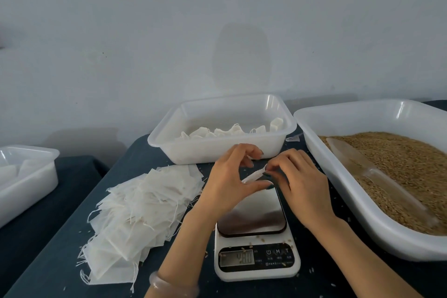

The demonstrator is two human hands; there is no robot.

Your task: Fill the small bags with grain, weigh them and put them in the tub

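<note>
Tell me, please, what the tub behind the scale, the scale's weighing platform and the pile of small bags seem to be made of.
White rectangular tub: translucent glossy plastic, judging by rim glints. Square scale platform: polished metal, perhaps glass; it mirrors light and dark. Flat white drawstring bags: thin matte fabric or filter paper, with frayed threads.

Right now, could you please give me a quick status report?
Left hand, right hand both pinch a bag over the scale. Scoop lies in the grain. Nothing in the way.
</note>
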